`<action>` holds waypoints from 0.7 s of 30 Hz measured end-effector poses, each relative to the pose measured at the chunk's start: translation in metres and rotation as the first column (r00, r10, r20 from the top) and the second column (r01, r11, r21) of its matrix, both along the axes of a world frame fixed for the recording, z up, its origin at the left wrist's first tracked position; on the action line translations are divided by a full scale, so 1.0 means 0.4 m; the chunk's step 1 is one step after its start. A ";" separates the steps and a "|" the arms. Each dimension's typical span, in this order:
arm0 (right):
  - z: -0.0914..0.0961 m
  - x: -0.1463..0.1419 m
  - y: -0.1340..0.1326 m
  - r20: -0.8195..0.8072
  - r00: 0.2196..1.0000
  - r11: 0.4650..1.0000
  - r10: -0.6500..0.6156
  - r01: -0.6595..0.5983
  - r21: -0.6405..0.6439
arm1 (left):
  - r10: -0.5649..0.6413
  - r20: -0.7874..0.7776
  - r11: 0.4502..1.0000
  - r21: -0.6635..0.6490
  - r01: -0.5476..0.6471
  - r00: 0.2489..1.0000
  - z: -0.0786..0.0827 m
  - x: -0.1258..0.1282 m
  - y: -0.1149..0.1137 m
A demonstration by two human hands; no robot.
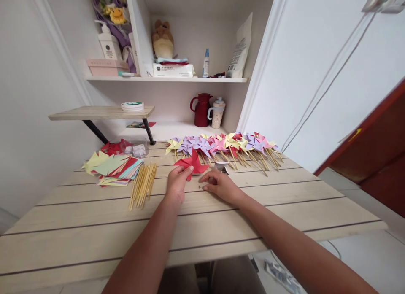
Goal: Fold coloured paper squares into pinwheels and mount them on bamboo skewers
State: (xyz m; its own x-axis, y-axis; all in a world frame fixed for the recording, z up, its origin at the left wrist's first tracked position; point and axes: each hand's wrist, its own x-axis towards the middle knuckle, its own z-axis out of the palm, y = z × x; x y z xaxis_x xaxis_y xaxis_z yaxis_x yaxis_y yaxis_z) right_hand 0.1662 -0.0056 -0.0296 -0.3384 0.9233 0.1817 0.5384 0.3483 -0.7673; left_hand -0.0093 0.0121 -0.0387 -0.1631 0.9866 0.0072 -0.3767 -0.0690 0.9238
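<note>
My left hand [176, 183] is closed on the edge of a red paper pinwheel [192, 163] lying on the wooden table [221, 218]. Beside it, my right hand [220, 185] rests on the tabletop with its fingertips pinched together near a tiny dark thing I cannot make out. A bundle of thin wooden sticks [142, 184] lies to the left of my left hand. Further left sits a stack of folded coloured paper squares [113, 168]. A row of finished pinwheels on sticks [226, 147], yellow, purple and pink, stretches across the far side of the table.
A small clear container [136, 149] stands behind the paper stack. A red jug [201, 110] and a white cup [217, 113] stand at the back. A raised wooden shelf [101, 112] carries a round tin. Wall shelves above hold bottles, boxes and a plush toy.
</note>
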 end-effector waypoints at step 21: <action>-0.001 -0.024 0.001 0.115 0.988 0.991 -0.101 0.090 0.101 | 0.001 -0.046 1.000 0.004 0.000 0.999 0.000 0.004 -0.002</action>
State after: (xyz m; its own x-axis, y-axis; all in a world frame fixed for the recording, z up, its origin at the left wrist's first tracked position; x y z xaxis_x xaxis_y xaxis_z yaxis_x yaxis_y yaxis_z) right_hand 0.1566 -0.0053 -0.0300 -0.2739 0.9330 0.2335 0.6590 0.3589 -0.6610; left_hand -0.0075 0.0113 -0.0386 -0.1630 0.9864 0.0190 -0.3340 -0.0733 0.9397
